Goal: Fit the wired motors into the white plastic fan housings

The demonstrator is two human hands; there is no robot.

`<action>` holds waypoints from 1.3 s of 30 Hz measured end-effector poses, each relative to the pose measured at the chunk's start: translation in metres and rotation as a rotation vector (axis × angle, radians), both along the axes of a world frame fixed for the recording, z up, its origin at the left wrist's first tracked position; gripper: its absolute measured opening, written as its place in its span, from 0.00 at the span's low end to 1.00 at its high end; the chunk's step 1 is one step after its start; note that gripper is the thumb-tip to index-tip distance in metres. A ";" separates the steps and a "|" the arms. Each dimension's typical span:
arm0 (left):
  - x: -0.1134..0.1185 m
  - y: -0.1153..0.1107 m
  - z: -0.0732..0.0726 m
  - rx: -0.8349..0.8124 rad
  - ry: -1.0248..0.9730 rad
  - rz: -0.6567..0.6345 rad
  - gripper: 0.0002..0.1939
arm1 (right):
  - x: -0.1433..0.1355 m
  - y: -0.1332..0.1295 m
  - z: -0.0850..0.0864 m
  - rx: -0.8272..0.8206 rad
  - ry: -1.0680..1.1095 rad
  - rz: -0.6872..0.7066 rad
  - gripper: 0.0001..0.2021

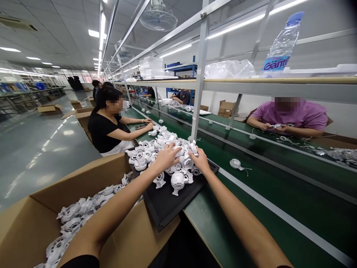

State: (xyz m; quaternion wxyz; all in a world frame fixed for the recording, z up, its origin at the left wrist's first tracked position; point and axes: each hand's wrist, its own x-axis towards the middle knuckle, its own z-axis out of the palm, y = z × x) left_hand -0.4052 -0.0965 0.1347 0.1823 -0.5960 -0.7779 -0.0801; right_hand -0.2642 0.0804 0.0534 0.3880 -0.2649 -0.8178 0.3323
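Note:
A heap of white round plastic housings [177,181] with slotted openings and small tabs lies on a black tray [167,208]. My left hand [168,155] reaches into the heap, its fingers and thumb bent around white housings near the middle. Opposite it, my right hand [199,159] has thumb and fingers around a white housing at the heap's right side. The two hands are a short gap apart. Parts of the fingertips are hidden among the pieces.
An open cardboard box [117,167] with more white housings stands at left below the tray. A metal post [199,74] rises just behind the heap. One wired white piece [235,163] lies on the green belt [267,178]. Co-workers sit at left and across.

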 end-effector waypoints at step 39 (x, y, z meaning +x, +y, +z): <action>0.109 -0.136 -0.113 0.358 -0.259 0.168 0.30 | 0.151 -0.148 -0.018 0.572 -0.331 0.375 0.28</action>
